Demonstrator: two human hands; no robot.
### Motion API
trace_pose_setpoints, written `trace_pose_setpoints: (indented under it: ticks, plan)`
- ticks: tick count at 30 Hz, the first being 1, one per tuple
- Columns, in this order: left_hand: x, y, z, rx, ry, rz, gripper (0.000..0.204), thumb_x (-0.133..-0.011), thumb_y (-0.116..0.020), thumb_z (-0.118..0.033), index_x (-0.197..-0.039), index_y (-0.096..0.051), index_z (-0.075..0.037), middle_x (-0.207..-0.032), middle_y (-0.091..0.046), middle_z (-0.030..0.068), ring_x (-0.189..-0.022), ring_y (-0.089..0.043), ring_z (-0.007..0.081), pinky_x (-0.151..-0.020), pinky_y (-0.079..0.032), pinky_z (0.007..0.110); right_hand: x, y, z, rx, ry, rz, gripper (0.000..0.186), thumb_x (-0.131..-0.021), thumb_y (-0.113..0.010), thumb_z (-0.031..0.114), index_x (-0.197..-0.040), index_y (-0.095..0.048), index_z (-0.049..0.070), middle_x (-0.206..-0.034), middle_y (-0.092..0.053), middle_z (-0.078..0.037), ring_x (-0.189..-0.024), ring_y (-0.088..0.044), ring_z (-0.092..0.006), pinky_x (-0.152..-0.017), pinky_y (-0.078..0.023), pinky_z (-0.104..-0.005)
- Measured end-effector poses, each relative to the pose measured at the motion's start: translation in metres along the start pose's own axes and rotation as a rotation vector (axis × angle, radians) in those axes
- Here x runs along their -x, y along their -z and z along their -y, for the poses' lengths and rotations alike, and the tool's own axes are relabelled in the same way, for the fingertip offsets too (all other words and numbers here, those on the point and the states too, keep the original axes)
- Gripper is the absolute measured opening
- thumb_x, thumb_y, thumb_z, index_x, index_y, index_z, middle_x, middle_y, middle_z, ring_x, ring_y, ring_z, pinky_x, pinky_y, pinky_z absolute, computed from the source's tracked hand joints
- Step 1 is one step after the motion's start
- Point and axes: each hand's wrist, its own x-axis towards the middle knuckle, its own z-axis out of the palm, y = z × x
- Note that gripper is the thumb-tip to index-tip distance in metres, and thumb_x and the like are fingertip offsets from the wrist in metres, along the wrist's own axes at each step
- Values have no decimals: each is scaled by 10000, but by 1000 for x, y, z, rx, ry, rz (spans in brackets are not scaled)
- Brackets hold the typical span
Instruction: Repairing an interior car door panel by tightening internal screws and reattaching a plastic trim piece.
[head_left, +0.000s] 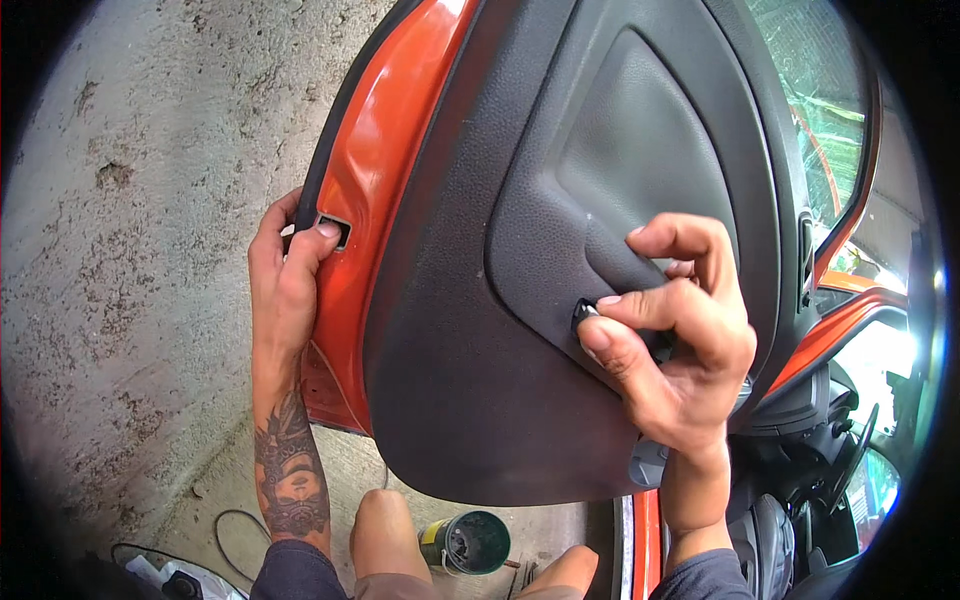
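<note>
Figure: inner face of an open orange car door (375,160), seen from above by the head camera, with its dark grey trim panel (470,380) held across the frame. I read the left hand (285,275) as wrapped round the door's rear edge, thumb and fingers closed on the sheet metal, the thumb tip resting at a small rectangular latch opening (335,230). The right hand (680,340) sits at the panel's recessed pull area, thumb and forefinger pinched on a small black knob-like part (583,315) that juts from the panel; the other fingers curl above it. I cannot tell whether that part is a fastener, a clip or a handle stub.

Risks as I judge them — the pinch on the black part is narrow, so a hard twist or pull could make the fingertips slip off, or snap the plastic if it is brittle. The trim panel's lower edge appears to stand off the metal; if it is only partly held, its weight could drop toward the knees (385,530) and the green can (470,542) on the concrete floor (120,300). The left thumb lies close to the latch opening — a swinging door or a shifting panel could nip it there.
</note>
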Motion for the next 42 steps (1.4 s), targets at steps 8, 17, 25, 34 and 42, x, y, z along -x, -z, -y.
trace_pose_setpoints:
  ticks: [8, 17, 25, 34, 42]
  plan:
    - [2, 3, -5, 87, 39, -27, 608, -779, -619, -237, -1253, -528, 132, -1044, -657, 172, -926, -634, 201, -864, -487, 289, -12, -16, 8, -132, -32, -33, 192, -543, -685, 47, -628, -532, -31, -961, -502, -180, -910, -512, -253, -851, -409, -325]
    - [-5, -4, -4, 116, 17, 26, 625, -757, -620, -230, -1253, -525, 139, -1028, -654, 160, -899, -627, 191, -852, -481, 276, -30, 1, 4, 1, -17, 143, 285, -586, -777, 147, -636, -535, 5, -848, -524, -120, -927, -468, -256, -863, -358, -333]
    - [-6, -4, 7, -3, -29, 31, 587, -788, -611, -229, -1257, -535, 116, -997, -663, 145, -889, -617, 170, -825, -482, 282, -14, -1, -6, 32, -126, 106, 583, -669, -889, 247, -1040, -509, 5, -995, -494, -44, -928, -456, -131, -853, -368, -234]
    - [-8, 10, 8, -94, -57, 41, 630, -776, -592, -278, -1259, -541, 124, -1057, -645, 152, -940, -591, 206, -872, -458, 303, 8, -41, 8, -364, 404, -254, 218, -675, -760, 120, -656, -547, 76, -587, -501, -52, -508, -523, -227, -489, -444, -341]
    - [-10, 12, 16, 45, -9, 95, 589, -805, -517, -255, -1260, -534, 117, -1108, -619, 127, -1001, -565, 206, -942, -417, 304, 5, -84, 18, -618, 508, -336, 363, -695, -661, -26, -552, -354, 103, -510, -334, -16, -393, -365, -186, -351, -282, -329]
